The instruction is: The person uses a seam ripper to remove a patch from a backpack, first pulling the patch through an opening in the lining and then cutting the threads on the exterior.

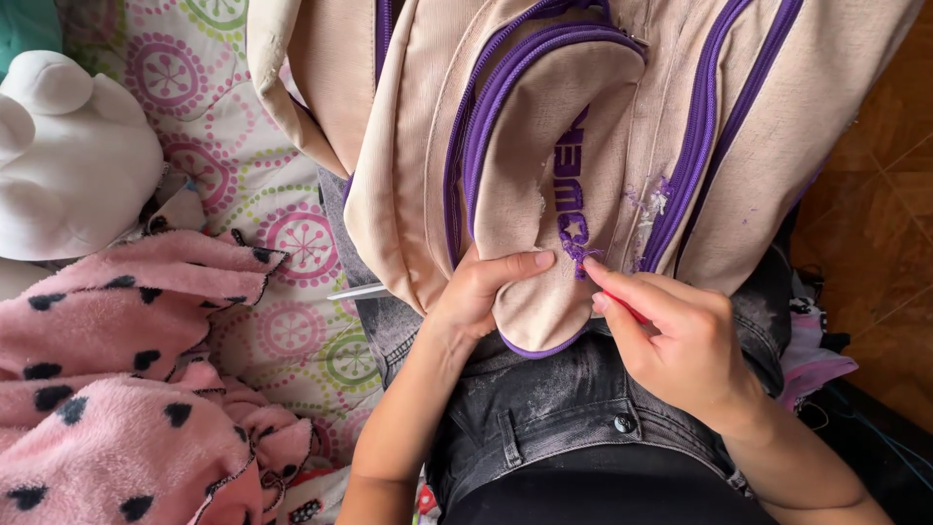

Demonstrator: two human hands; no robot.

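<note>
- A beige fabric backpack with purple zips and purple trim (544, 126) lies across the person's lap, its front pocket facing up and its lower edge reaching the waistband of the grey washed denim jeans (544, 408).
- The left hand (481, 292) grips the lower left edge of the front pocket; its thumb lies flat on top of the cloth, and the other fingers are tucked under the pocket and hidden.
- The right hand (671, 340) sits just right of the pocket's bottom edge, fingers (607, 277) pinched together on a thin red tool (627, 309), only a sliver of which shows; I cannot tell what kind of tool it is.
- The fingertips touch a frayed tuft of loose purple thread (580, 255) at the lower end of the purple stitched lettering on the pocket.
- More purple thread scraps (649, 199) cling to the beige cloth near the right zip.
- Left of the lap lies a bedsheet printed with pink and green circles (243, 146), with a pink fleece blanket with black spots (126, 369) and a white plush toy (68, 156) on it.
- A brown floor (884, 194) shows at the right.
</note>
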